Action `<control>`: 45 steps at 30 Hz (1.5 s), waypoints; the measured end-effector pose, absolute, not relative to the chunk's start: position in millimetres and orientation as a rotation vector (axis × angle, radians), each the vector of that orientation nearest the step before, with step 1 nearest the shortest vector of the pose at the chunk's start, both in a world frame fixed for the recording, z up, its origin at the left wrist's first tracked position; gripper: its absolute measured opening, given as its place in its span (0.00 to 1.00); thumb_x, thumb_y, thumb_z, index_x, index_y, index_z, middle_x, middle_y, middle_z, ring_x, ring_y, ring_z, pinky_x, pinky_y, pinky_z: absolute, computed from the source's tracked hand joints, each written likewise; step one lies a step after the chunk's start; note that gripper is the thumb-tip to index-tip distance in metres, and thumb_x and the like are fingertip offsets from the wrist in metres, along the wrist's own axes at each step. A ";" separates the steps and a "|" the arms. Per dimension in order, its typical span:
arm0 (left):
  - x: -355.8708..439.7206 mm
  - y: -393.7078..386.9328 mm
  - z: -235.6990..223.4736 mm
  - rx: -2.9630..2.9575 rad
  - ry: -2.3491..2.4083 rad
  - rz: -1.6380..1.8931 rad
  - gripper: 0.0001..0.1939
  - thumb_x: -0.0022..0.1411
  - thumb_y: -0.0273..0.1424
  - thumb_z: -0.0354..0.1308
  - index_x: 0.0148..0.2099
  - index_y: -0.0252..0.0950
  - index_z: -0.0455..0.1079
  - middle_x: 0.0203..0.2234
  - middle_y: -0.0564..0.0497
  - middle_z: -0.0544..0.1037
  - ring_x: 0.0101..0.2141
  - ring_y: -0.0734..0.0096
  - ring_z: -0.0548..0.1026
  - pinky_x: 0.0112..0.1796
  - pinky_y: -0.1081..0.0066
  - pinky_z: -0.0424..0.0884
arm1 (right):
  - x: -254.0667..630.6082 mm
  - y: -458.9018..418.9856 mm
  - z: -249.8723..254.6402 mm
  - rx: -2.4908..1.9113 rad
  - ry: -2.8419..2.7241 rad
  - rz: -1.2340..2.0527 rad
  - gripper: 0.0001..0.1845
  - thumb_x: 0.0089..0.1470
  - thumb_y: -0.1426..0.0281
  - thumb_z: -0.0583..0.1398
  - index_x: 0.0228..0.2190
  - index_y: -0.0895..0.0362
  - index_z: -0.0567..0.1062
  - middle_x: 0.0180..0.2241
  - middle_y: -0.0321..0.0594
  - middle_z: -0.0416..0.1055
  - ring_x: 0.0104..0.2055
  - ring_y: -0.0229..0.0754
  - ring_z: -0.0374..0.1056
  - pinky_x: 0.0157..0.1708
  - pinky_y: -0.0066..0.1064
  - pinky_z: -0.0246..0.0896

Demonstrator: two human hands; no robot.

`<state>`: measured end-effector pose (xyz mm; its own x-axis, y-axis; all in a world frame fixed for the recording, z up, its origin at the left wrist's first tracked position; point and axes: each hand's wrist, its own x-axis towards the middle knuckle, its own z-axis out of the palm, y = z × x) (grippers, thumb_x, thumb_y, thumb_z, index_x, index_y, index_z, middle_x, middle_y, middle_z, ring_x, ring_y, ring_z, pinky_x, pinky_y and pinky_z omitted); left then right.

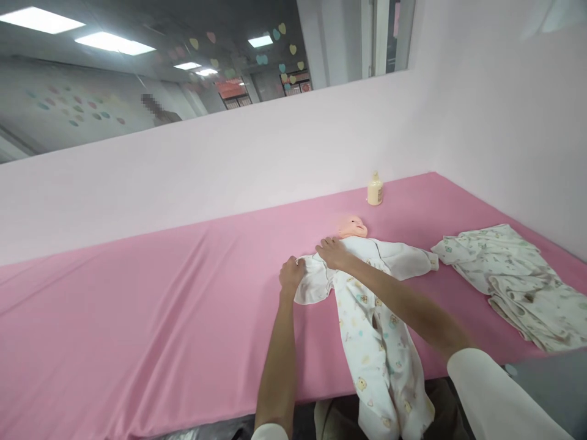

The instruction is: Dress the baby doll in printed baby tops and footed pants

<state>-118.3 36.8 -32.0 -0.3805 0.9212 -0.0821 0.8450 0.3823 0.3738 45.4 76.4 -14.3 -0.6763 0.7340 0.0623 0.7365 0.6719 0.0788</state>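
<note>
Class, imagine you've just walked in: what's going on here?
A person's left hand grips the cuff end of a romper's sleeve, while the right hand is on that sleeve near the shoulder. The other sleeve lies spread out on the pink cover, and the legs reach past its near edge. Something peach-coloured shows by the collar, perhaps a doll's head. A bottle stands near the wall; patterned cloth lies at the right.

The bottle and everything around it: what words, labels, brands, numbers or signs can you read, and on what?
No text can be read.
Bottle: any lettering is too small to read.
Red panel seen in the glass: too blurred to read.
Garment: printed figures, no readable words.
</note>
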 end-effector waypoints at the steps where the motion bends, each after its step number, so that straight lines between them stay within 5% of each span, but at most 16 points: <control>1: -120.8 36.1 -33.0 1.545 2.364 0.403 0.14 0.65 0.39 0.43 0.42 0.38 0.67 0.45 0.38 0.76 0.48 0.52 0.74 0.41 0.63 0.66 | 47.4 75.8 -11.3 -1.274 -2.844 -0.156 0.20 0.53 0.80 0.54 0.49 0.64 0.69 0.49 0.58 0.66 0.52 0.54 0.62 0.50 0.42 0.55; 8: -134.2 38.6 -43.1 1.429 2.289 0.563 0.10 0.63 0.37 0.48 0.35 0.38 0.64 0.41 0.40 0.76 0.46 0.54 0.74 0.40 0.65 0.67 | 67.7 73.5 14.8 -1.379 -2.795 -0.187 0.22 0.51 0.79 0.57 0.49 0.63 0.68 0.49 0.56 0.65 0.51 0.53 0.61 0.46 0.39 0.57; 16: -133.0 36.3 -52.3 1.127 1.964 0.842 0.09 0.62 0.37 0.51 0.33 0.36 0.62 0.19 0.55 0.65 0.20 0.75 0.67 0.23 0.74 0.65 | 61.8 65.8 8.4 -1.313 -2.794 -0.229 0.20 0.53 0.79 0.55 0.49 0.64 0.69 0.49 0.55 0.67 0.50 0.53 0.62 0.47 0.41 0.56; 30: -141.9 35.8 -66.5 1.001 1.704 1.139 0.14 0.51 0.38 0.60 0.26 0.35 0.61 0.14 0.60 0.58 0.17 0.82 0.56 0.19 0.78 0.53 | 1.8 63.6 -17.5 -1.033 -2.943 -0.320 0.17 0.59 0.79 0.53 0.49 0.62 0.70 0.43 0.51 0.75 0.45 0.46 0.70 0.43 0.36 0.58; 45: -146.1 45.0 -80.1 0.970 1.728 1.192 0.09 0.50 0.31 0.58 0.23 0.35 0.61 0.14 0.58 0.59 0.16 0.79 0.56 0.19 0.76 0.50 | 14.1 49.0 7.1 -1.487 -2.429 -0.335 0.15 0.62 0.79 0.46 0.46 0.64 0.67 0.40 0.57 0.71 0.42 0.50 0.66 0.42 0.40 0.54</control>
